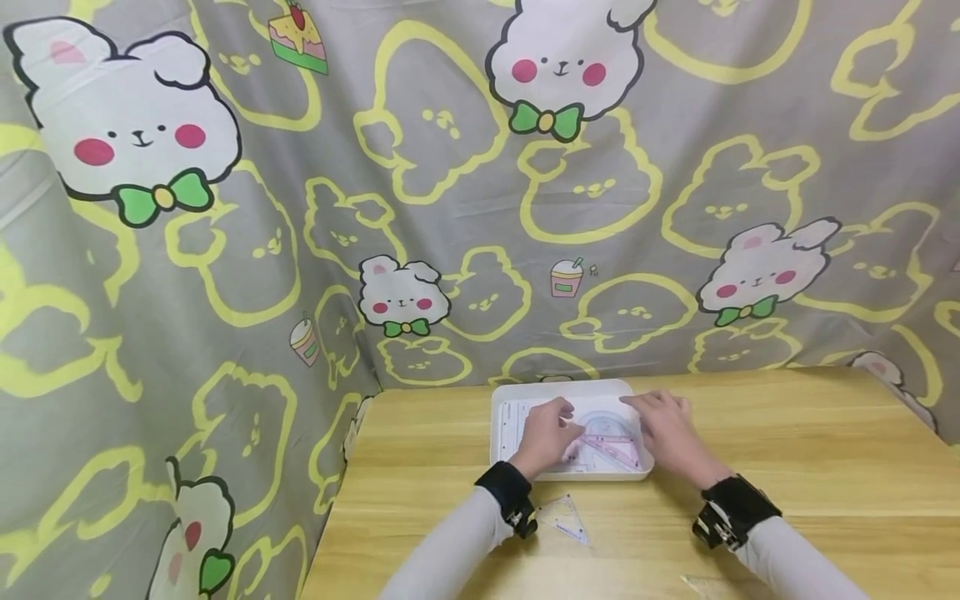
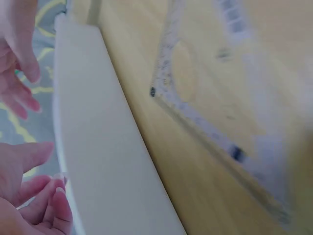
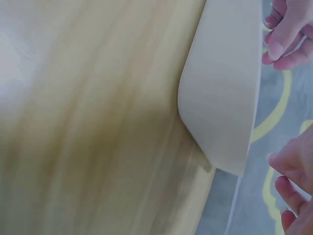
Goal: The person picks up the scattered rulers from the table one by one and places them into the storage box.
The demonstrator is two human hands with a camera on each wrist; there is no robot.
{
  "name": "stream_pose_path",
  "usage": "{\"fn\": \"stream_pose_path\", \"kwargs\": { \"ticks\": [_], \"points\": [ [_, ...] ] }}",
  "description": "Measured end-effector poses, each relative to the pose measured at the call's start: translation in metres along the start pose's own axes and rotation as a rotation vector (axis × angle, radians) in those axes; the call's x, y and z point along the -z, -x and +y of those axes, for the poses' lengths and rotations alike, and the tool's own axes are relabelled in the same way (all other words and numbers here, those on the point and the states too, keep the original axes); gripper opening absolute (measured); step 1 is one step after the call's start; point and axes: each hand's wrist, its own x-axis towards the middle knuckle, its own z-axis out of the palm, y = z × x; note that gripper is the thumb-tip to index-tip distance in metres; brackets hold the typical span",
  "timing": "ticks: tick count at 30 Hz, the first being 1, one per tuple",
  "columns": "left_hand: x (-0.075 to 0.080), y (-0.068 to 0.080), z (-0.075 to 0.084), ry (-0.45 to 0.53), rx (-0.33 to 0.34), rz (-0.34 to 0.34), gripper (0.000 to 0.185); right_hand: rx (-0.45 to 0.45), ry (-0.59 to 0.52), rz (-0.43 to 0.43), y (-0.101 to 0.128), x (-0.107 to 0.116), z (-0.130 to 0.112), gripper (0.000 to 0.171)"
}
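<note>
My left hand (image 1: 546,435) is over the left-middle of a white tray (image 1: 596,477), fingers loosely curled and the thumb apart from them. My right hand (image 1: 671,425) hovers at the tray's right rim, fingertips pointing inward and holding nothing. Inside the tray lie a clear round protractor (image 1: 602,423), a pink triangular set square (image 1: 628,452) and a white ruler (image 1: 507,429) along the left side. Both hands, the left hand (image 2: 32,196) lower and the right hand (image 2: 19,54) higher, appear beyond the tray's wall in the left wrist view.
A clear set square (image 1: 566,518) lies on the wooden table (image 1: 420,467) in front of the tray, near the left wrist. Part of another clear piece (image 1: 701,586) shows by the right sleeve. A patterned curtain (image 1: 465,208) hangs behind and to the left.
</note>
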Motion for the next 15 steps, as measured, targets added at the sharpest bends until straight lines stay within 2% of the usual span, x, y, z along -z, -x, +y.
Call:
{"fn": "stream_pose_path", "kwargs": {
  "ticks": [5, 9, 15],
  "points": [
    [0.02, 0.024, 0.001, 0.031, -0.092, 0.004, 0.028, 0.01, -0.008, 0.031, 0.014, 0.01, -0.015, 0.048],
    [0.031, 0.046, 0.002, 0.056, -0.12, -0.002, 0.025, 0.023, -0.006, 0.032, 0.023, 0.014, -0.033, 0.042],
    [0.038, 0.078, -0.003, 0.05, -0.158, -0.057, 0.022, 0.003, -0.061, 0.016, 0.037, 0.01, -0.063, 0.029]
  ]
}}
